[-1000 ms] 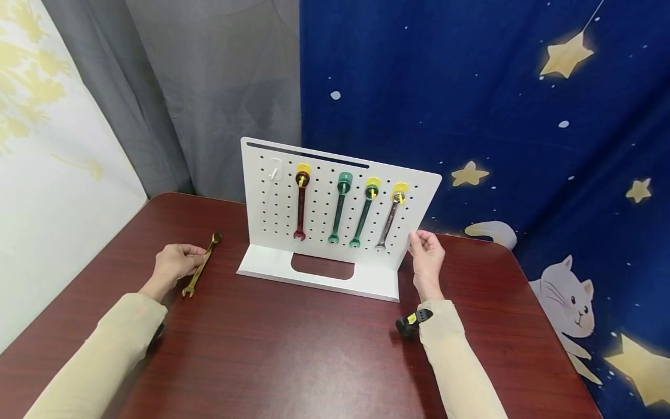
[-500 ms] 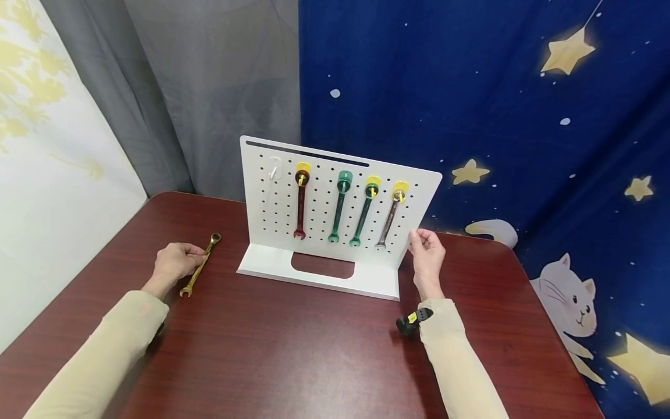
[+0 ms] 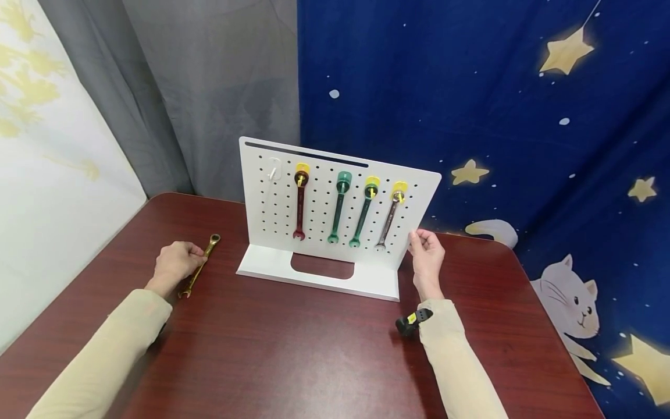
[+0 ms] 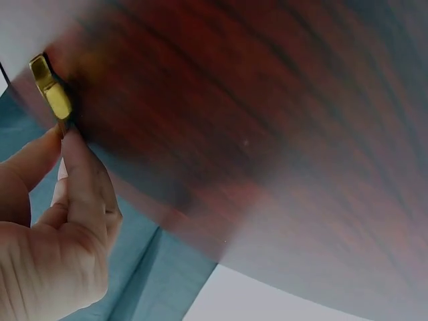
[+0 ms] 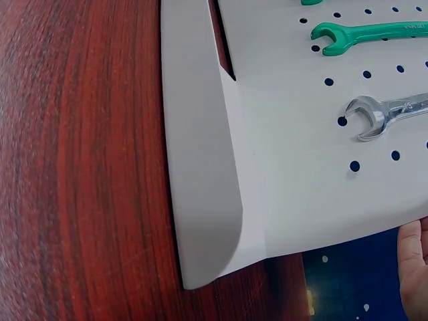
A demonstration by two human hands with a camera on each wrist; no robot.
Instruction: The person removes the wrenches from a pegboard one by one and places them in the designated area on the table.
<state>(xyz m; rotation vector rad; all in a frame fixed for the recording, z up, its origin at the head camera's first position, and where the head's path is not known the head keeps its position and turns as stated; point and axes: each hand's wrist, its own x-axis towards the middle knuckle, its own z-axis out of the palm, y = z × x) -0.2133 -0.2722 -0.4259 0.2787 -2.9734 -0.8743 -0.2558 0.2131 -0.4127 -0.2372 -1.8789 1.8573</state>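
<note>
My left hand (image 3: 175,265) pinches a gold combination wrench (image 3: 210,244) between thumb and fingers, low over the left side of the table. Its ring end points away from me and its open end toward me; in the left wrist view one gold end (image 4: 52,90) sticks out past the fingertips. At the right edge of a white pegboard stand (image 3: 324,218), my right hand (image 3: 428,259) grips the board's side with thumb and fingers. On the board hang a red wrench (image 3: 300,206), two green wrenches (image 3: 337,215) and a silver wrench (image 3: 387,224).
A bare white hook (image 3: 274,170) sits at the board's upper left. The stand rests on a dark red wooden table (image 3: 293,349). Behind it hang a grey curtain (image 3: 220,99) and a blue star-patterned curtain (image 3: 419,87).
The left hand has shifted very slightly, and the gold wrench has turned a little in its fingers, its open end now nearer the hand. The right hand stays at the board's edge.
</note>
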